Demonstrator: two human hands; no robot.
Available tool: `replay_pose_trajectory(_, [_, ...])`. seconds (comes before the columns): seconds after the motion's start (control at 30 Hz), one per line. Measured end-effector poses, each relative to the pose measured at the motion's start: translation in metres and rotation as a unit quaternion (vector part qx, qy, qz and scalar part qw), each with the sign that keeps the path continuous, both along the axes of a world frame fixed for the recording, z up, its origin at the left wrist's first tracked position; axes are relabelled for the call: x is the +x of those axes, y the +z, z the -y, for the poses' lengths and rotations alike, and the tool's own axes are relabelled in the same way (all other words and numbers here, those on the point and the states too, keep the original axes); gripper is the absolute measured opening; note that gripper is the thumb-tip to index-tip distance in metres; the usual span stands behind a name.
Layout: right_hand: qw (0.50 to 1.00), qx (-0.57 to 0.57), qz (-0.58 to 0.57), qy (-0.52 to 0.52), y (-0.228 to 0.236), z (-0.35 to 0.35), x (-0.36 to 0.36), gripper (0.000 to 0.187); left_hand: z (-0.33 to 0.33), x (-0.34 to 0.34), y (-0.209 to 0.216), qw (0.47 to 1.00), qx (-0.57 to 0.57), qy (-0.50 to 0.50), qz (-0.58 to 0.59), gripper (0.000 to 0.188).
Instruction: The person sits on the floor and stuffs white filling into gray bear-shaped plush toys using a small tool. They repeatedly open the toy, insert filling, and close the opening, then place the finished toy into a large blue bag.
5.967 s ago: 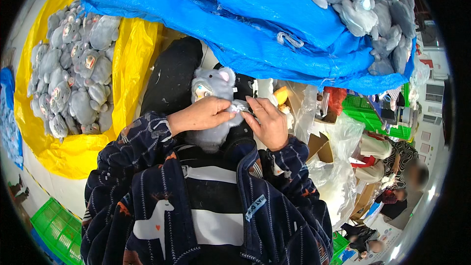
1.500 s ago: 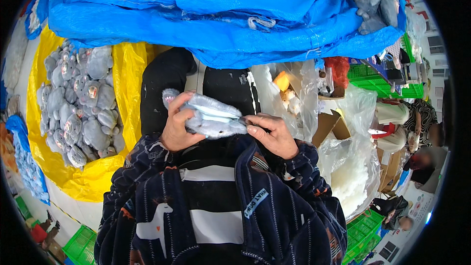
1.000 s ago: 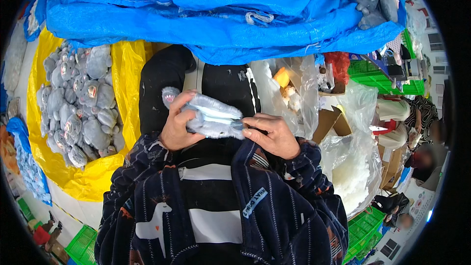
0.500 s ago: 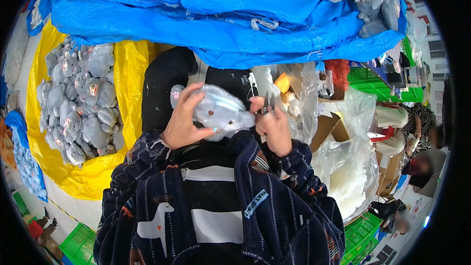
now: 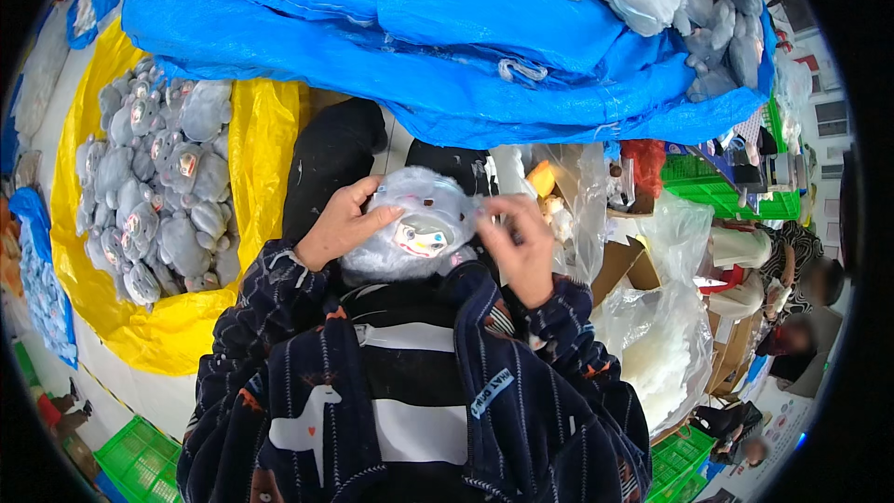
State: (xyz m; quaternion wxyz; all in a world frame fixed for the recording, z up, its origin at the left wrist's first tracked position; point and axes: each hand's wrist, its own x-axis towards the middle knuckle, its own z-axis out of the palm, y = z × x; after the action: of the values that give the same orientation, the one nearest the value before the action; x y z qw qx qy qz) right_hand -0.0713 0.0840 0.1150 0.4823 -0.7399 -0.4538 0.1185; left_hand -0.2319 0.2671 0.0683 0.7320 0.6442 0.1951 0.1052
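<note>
Plush toy (image 5: 391, 257): turned since the earlier frame, face (image 5: 421, 238) now showing; above the lap (image 5: 332, 163).
Finish: face in place; remainder unclear.
Left hand (image 5: 340, 226): closed on its left side.
Right hand (image 5: 521, 250): half-curled beside its right edge, hold unclear.
Yellow bag (image 5: 258, 154): similar toys (image 5: 183, 251).

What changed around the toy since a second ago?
The grey plush toy has been turned, so its face patch now shows. The right hand is blurred beside the toy's right edge; its grip is unclear. The left hand still holds it; the yellow bag stayed put.
</note>
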Motion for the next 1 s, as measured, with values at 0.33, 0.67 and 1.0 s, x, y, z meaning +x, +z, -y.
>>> replay_pose_trajectory(0.33, [0.999,0.019,-0.019,0.019,0.000,-0.025,-0.003,0.017,0.017,0.006,-0.007,0.989,0.129,0.053,0.042,0.023])
replay_pose_trajectory(0.67, [0.991,0.082,0.100,-0.025,0.082,-0.068,0.078,0.014,-0.070,-0.140,0.089,0.838,0.483,0.229,-0.109,0.042])
replay_pose_trajectory(1.0, [0.879,-0.120,0.432,-0.163,0.062,-0.196,0.185,0.060,-0.089,-0.142,0.076,0.698,0.562,0.431,-0.108,0.034])
